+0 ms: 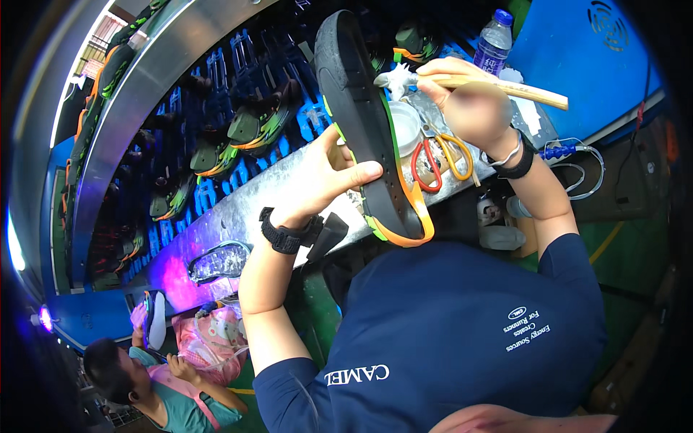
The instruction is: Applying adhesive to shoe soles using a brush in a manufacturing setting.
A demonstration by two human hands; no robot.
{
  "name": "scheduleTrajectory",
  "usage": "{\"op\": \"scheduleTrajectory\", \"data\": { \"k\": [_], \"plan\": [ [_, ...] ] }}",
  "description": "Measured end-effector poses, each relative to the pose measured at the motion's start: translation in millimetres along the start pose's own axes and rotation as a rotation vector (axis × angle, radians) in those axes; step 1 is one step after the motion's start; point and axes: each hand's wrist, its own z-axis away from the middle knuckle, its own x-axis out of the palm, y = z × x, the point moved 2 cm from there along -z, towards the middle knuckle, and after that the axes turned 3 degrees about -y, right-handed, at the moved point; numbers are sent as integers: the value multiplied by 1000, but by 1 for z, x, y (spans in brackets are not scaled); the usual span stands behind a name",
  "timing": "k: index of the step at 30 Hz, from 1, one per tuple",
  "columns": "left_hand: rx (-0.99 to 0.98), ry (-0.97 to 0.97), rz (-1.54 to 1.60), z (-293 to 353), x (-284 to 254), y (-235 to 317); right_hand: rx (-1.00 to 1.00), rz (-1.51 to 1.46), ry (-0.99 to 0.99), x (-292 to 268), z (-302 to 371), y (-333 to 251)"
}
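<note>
While the left hand [325,173] pinches the dark sole [364,108] at its middle, thumb on the near face and fingers round the edge, the right hand [476,108] is wrapped about the wooden-handled brush [538,94], its whitish head at the sole's edge, touching or just short, I cannot tell. The sole is held up above the bench [224,216]; a slipping thumb could let it twist and smear, and an overloaded brush could drip on the green-and-orange trim. Counted outward: one sole, one brush, one white bowl [406,124], one red loop handle [431,189], one yellow loop handle [462,178], one bottle [494,45], at least five trimmed shoe pieces [249,128] beyond, one co-worker [170,390]
</note>
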Motion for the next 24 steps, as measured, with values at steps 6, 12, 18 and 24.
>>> {"op": "scheduleTrajectory", "data": {
  "k": [6,12,18,24],
  "plan": [
    [-45,52,-70,-3,7,-3,27,42,-46,-9,24,-8],
    [19,115,15,-23,12,11,227,-217,122,-42,64,-17],
    [-309,-164,508,-59,37,95,481,-468,612,-100,122,-14],
    [493,-421,-200,-251,72,237,517,-340,768,-120,160,-21]
  ]
}}
